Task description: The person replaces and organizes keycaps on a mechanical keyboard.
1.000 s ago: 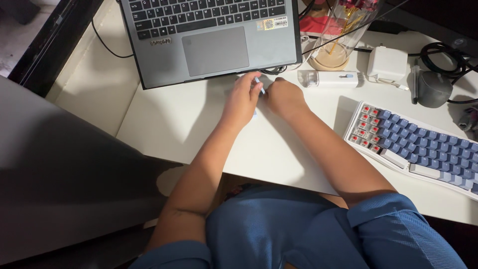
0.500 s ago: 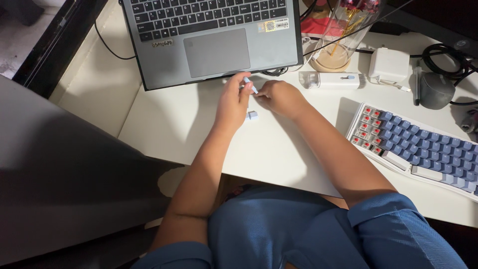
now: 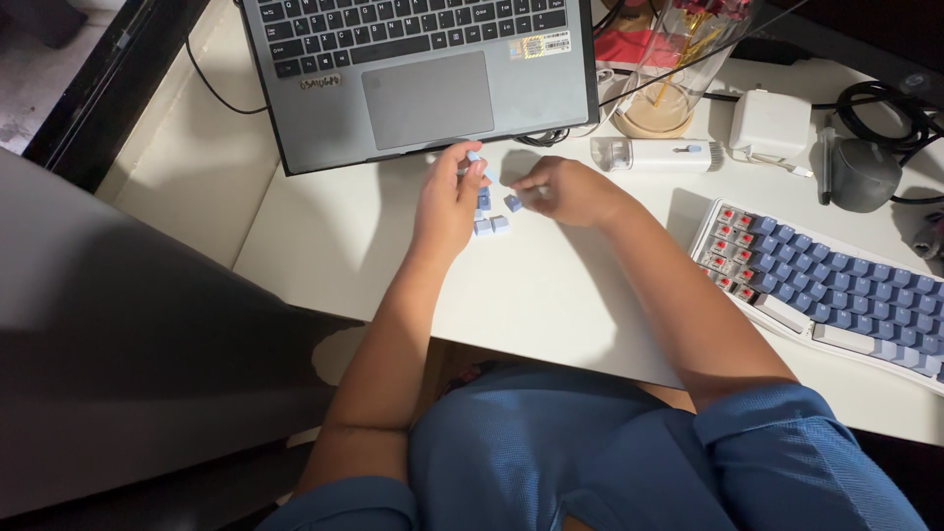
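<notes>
A white table [image 3: 551,285] fills most of the view from the head camera, dimly lit, with a dark floor strip along the edge at ten o'clock and a large grey slab in shadow at eight o'clock. A grey laptop [image 3: 418,74] sits open at twelve o'clock, its trackpad toward the person. At three o'clock lies a white keyboard [image 3: 836,285] with blue keycaps, and several caps are off its near-left corner, showing red switches. Beyond it, at two o'clock, are a white cleaning tool [image 3: 657,154], a white power adapter [image 3: 767,123], a grey rounded object [image 3: 860,175] with black cables, and a glass dome [image 3: 678,64] on a wooden base.

Both forearms reach up from the blue-clothed lap at six o'clock and meet just below the laptop's front edge. The left hand [image 3: 447,202] is curled palm-down, its thumb and forefinger pinched together on a small pale blue piece [image 3: 475,157] at its tip. The right hand [image 3: 570,190] lies loosely fisted on the table, knuckles up, fingers drawn in toward the left; something small and pale shows at its fingertips, but I cannot tell whether it is gripped. Between the two hands, loose blue keycaps [image 3: 489,223] rest on the table, one [image 3: 512,203] just beside the right fingertips, the others just beside the left hand.
</notes>
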